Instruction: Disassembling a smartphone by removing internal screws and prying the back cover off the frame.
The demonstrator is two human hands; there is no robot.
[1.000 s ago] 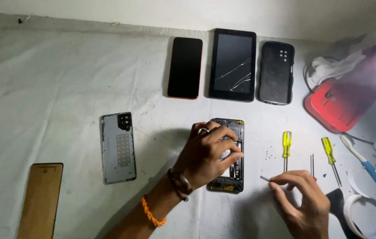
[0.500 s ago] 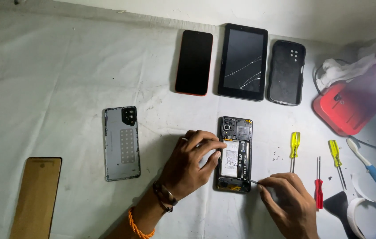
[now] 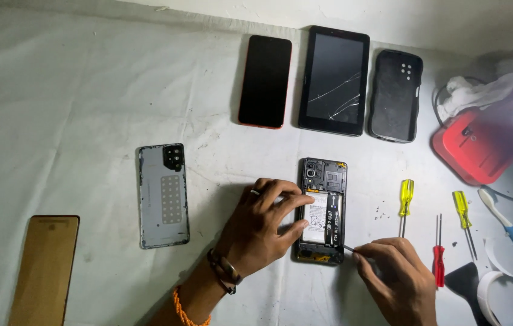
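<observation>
From the head camera, the opened phone [image 3: 323,211] lies on the white cloth [image 3: 75,108], bare cloth to its left as far as the detached back cover [image 3: 163,195]. The left hand [image 3: 262,226] presses its left edge, fingers spread flat. The right hand [image 3: 398,281] pinches a thin tool [image 3: 349,248] whose tip touches the phone's lower right edge. Yellow screwdrivers [image 3: 406,202] lie just right. Half a second ago the tip sat slightly lower.

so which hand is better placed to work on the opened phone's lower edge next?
Right hand, probably: it holds a thin tool whose tip sits at the phone lower right edge. Left hand is pressing the phone steady.
</observation>
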